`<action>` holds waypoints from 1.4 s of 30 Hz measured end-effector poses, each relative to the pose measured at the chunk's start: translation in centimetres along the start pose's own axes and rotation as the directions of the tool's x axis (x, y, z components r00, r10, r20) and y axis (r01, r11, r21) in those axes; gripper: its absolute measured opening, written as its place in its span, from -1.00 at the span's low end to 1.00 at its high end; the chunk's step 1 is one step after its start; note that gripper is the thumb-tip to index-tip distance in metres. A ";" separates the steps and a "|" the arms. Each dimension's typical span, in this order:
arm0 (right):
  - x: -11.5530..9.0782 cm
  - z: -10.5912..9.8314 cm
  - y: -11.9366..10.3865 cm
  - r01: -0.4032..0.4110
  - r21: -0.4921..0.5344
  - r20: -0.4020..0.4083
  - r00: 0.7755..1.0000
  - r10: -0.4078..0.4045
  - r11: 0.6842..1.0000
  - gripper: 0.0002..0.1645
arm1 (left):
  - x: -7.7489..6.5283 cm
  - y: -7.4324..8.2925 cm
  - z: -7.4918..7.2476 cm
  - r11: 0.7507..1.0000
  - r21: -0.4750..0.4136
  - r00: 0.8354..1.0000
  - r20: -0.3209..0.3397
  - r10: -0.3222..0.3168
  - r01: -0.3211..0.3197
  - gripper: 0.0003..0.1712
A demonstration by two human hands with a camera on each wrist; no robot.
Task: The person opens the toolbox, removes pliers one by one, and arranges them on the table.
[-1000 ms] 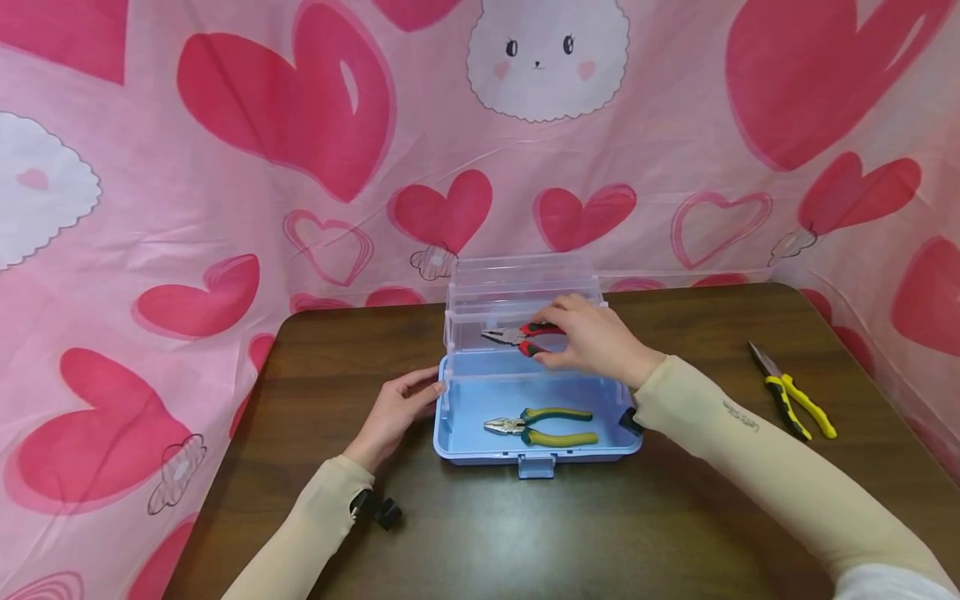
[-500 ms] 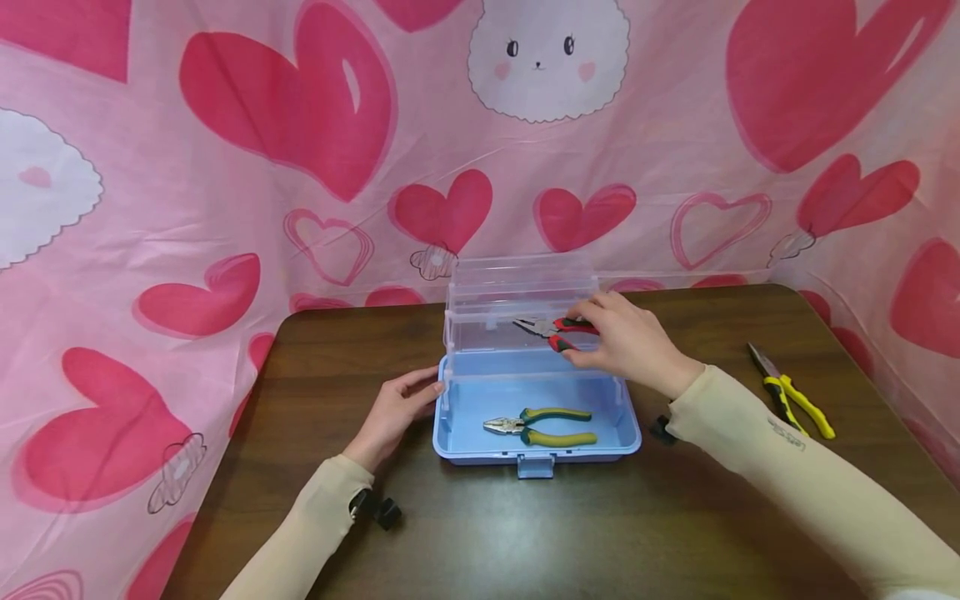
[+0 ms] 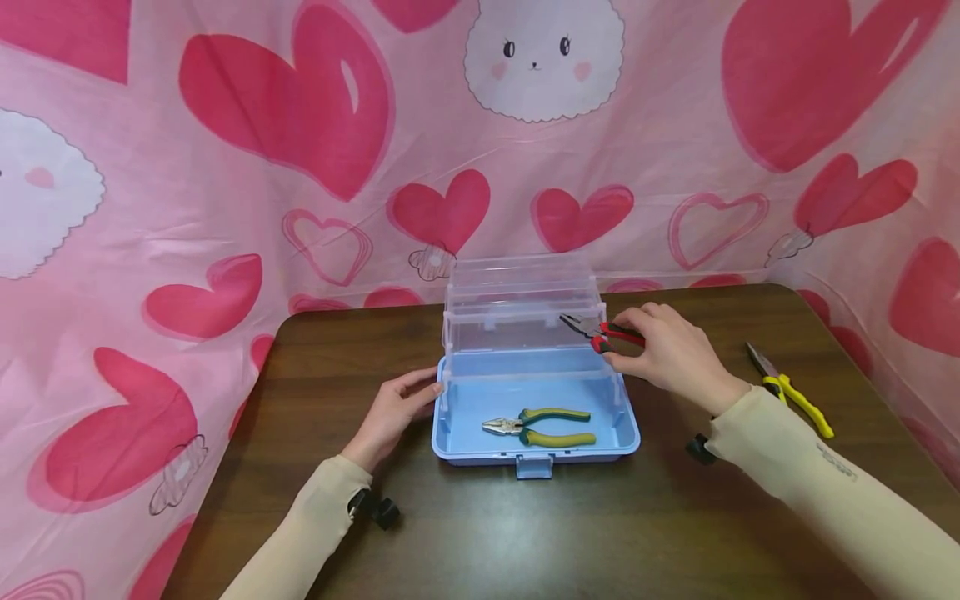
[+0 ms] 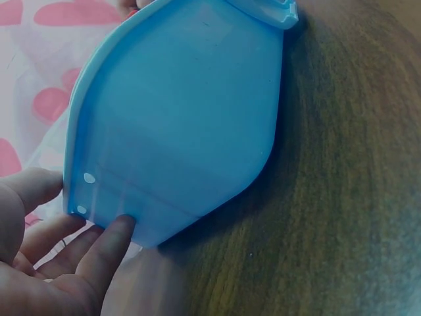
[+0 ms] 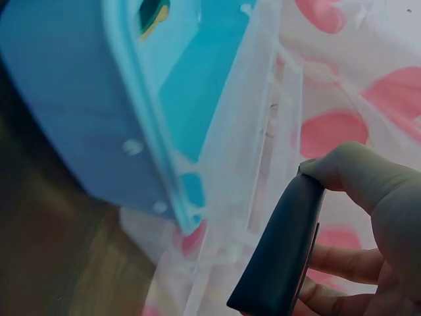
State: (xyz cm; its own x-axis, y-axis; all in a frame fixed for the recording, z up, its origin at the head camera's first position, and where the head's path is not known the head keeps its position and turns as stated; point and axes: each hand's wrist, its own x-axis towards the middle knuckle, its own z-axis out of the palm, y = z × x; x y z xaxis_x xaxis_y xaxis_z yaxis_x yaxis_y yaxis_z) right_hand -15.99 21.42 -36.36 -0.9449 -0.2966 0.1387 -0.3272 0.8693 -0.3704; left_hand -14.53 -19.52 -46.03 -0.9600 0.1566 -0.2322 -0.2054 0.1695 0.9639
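My right hand (image 3: 675, 354) holds combination pliers (image 3: 603, 330) by their red and black handles, above the table just right of a pale blue toolbox (image 3: 442, 442). The metal jaws point left, in front of the raised clear lid (image 3: 525, 287). In the right wrist view, thumb and fingers grip a dark handle of these pliers (image 5: 279, 250). Inside the box lie pliers with yellow-green handles (image 3: 557, 438). My left hand (image 3: 390, 417) rests against the box's left end; in the left wrist view its fairly straight fingers (image 4: 108, 253) touch the blue outer wall.
Long-nose pliers (image 3: 801, 402) with yellow and black handles lie on the right of the dark wooden table (image 3: 360, 342), partly behind the right sleeve. A latch (image 3: 534, 468) hangs at the box's front. Pink heart-printed cloth (image 3: 330, 108) rises behind the table.
The right hand has carried the red-handled pliers rightward, from above the box to its right side. The left hand, the toolbox and the pliers inside it stay where they were.
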 end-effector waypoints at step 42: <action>-6.5 2.1 11.2 -0.440 -0.084 0.159 0.880 0.448 0.894 -0.22 | 0.1 0.3 -0.2 1.000 -0.017 1.000 0.020 -0.013 0.013 -0.40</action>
State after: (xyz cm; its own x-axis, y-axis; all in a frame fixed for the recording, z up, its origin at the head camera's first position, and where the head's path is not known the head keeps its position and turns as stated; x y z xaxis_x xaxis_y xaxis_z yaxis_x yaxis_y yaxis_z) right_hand -13.51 32.28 -43.30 -0.9796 0.0652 -0.1902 0.1237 0.9411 -0.3146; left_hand -14.70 -19.64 -45.77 -0.9532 0.1743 -0.2469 -0.2210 0.1553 0.9628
